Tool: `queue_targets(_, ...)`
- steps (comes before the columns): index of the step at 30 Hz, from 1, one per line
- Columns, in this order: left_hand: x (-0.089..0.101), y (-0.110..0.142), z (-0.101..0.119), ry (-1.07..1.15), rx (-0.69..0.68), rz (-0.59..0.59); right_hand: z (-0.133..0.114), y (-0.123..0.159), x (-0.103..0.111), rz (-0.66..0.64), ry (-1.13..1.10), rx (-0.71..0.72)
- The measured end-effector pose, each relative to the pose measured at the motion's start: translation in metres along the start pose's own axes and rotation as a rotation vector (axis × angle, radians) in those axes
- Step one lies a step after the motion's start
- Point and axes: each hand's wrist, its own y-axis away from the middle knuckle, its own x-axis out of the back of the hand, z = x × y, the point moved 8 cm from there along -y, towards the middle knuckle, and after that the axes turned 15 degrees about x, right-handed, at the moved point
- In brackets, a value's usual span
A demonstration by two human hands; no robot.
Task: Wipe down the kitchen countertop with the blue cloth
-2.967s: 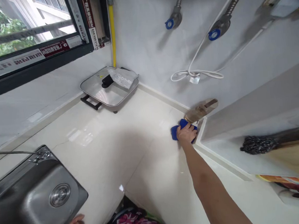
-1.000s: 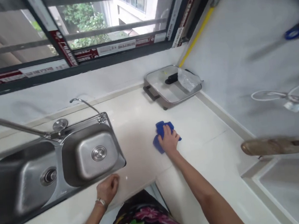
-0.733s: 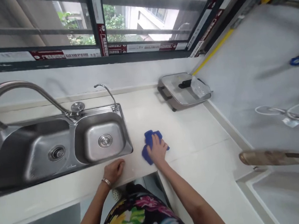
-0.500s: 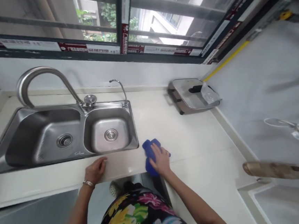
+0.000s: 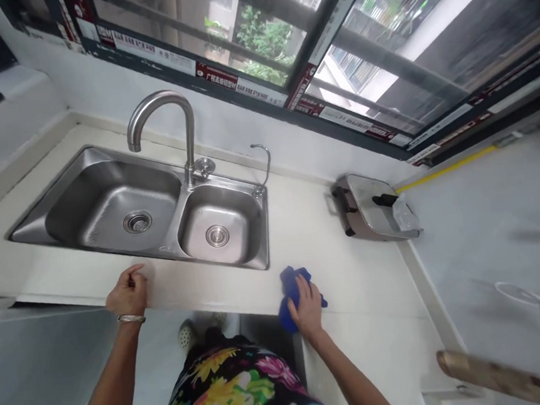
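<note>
My right hand [image 5: 308, 307] presses down on a crumpled blue cloth [image 5: 288, 311] on the white countertop [image 5: 300, 225], its fingers lying over the fabric near the counter's inner corner. Parts of the cloth show to the left of the fingers and above them. At the counter's front edge, below the larger sink basin, my left hand [image 5: 129, 292] rests with its fingers curled in and nothing visible in it. A bracelet circles that wrist. The steel double sink [image 5: 178, 236] lies beyond both hands, both basins showing their drains.
A tall curved faucet [image 5: 188, 134] and a thin small tap [image 5: 268, 165] rise behind the sink. An electric pan [image 5: 371, 222] with a glass lid stands at the back right corner. White cables [image 5: 538, 305] hang along the right wall, and a window [image 5: 256, 46] spans the back.
The view has turned and tilted. My left hand has shifted left along the counter edge, away from the right hand. My right hand remains on the blue cloth near the corner.
</note>
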Motion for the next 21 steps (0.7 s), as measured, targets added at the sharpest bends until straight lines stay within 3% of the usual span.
queue_targets(7,-0.010,0.009,0.005,-0.157,-0.091,-0.046,-0.063,-0.052,-0.012,-0.038,-0.097,0.061)
queue_targets(17,-0.011,0.009,0.002,-0.222,-0.070,-0.040,-0.218,-0.137,-0.026,-0.139,-0.361,0.323)
queue_targets(21,-0.011,0.008,0.002,-0.227,-0.057,-0.063,-0.230,-0.142,-0.026,-0.142,-0.409,0.365)
